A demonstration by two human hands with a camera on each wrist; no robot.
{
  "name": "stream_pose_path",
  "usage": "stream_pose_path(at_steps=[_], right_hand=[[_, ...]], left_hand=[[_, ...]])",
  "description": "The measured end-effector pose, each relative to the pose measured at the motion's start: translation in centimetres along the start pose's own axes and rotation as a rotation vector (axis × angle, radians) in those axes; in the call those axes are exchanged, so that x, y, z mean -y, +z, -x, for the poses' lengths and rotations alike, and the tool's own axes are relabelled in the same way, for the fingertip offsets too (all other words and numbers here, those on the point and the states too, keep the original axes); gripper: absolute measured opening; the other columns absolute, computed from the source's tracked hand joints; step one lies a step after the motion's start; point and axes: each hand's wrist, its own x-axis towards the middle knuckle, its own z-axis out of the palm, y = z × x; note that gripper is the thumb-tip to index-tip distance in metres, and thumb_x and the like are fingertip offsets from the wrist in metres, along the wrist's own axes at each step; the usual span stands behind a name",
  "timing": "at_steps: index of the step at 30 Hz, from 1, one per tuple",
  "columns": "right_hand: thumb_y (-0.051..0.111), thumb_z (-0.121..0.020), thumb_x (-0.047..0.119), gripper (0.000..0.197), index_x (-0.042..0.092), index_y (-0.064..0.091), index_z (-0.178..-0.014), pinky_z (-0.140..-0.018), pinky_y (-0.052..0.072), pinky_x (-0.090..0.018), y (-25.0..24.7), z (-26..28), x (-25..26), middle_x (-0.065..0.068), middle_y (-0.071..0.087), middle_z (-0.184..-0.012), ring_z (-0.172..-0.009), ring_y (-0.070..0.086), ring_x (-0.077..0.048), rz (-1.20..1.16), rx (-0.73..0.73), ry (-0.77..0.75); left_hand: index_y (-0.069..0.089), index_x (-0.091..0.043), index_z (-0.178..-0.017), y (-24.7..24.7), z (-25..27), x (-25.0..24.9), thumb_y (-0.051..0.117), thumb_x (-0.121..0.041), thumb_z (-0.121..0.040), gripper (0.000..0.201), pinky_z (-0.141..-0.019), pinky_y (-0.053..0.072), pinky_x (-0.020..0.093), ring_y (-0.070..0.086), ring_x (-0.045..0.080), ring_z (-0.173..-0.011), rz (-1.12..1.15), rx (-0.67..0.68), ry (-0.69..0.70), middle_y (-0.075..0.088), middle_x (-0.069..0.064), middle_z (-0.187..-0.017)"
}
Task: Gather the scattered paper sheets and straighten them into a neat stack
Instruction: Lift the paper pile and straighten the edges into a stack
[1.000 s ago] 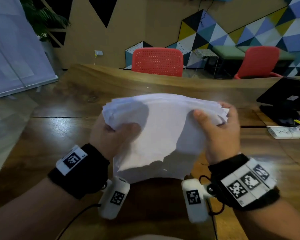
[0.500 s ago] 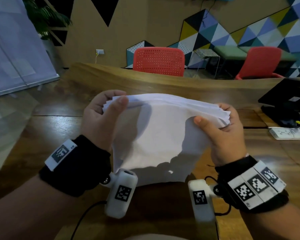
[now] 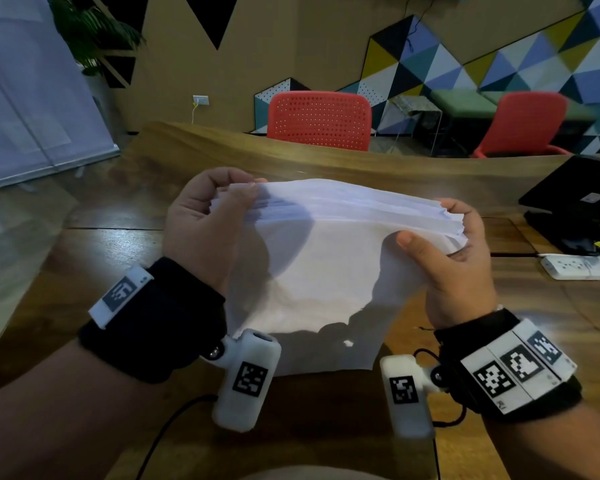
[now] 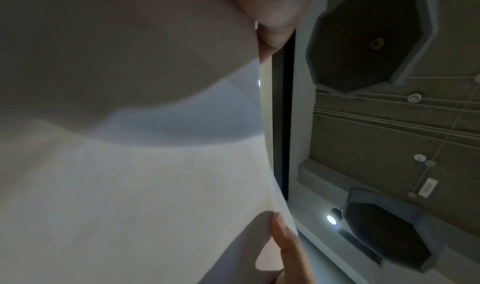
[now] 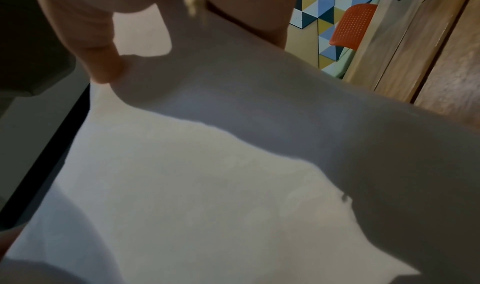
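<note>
The paper stack (image 3: 326,271) stands upright between both hands, left hand (image 3: 205,230) and right hand (image 3: 454,265) each gripping one upper corner.

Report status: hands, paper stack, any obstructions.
Left hand and right hand both grip the paper stack by its top corners, held upright. Top edges fanned, not yet flush. Nothing in the way.

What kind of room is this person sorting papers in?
Probably an office meeting room or co-working space: a long wooden table, red perforated plastic chairs behind it, a wall of colourful triangle panels, and a white power strip.
</note>
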Motion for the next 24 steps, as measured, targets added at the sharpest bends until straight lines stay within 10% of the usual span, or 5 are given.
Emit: stream_pose_path(at_steps=[10,17,24], right_hand=[[0.088,-0.038,0.043,0.072,0.026,0.05,-0.097,-0.065,0.055,-0.02,0.07,-0.1,0.03,0.013,0.072,-0.081,-0.077,0.068,-0.005,-0.015,-0.004,-0.005],[0.088,-0.04,0.045,0.071,0.025,0.052,-0.097,-0.067,0.056,-0.022,0.02,0.0,-0.28,0.009,0.073,-0.083,-0.079,0.069,-0.008,-0.027,-0.007,0.002],[0.088,-0.039,0.047,0.07,0.026,0.053,-0.096,-0.063,0.055,-0.023,-0.18,-0.1,-0.2,0.008,0.071,-0.08,-0.076,0.067,-0.009,-0.026,-0.012,0.005]], left_hand=[[0.055,-0.023,-0.051,-0.36,-0.49,-0.12,0.045,-0.015,-0.069,0.023,-0.078,0.05,0.034,0.066,0.011,-0.076,-0.011,0.051,-0.061,0.075,-0.003,-0.071],[0.047,-0.018,-0.06,-0.14,0.14,-0.29,0.068,-0.035,-0.055,0.028,-0.074,0.049,0.041,0.062,0.024,-0.077,-0.027,0.023,-0.016,0.073,0.006,-0.073],[0.042,-0.02,-0.064,-0.46,-0.3,-0.13,0.054,-0.006,-0.074,0.021,-0.07,0.052,0.03,0.067,0.012,-0.074,0.002,0.033,-0.033,0.075,-0.004,-0.072]])
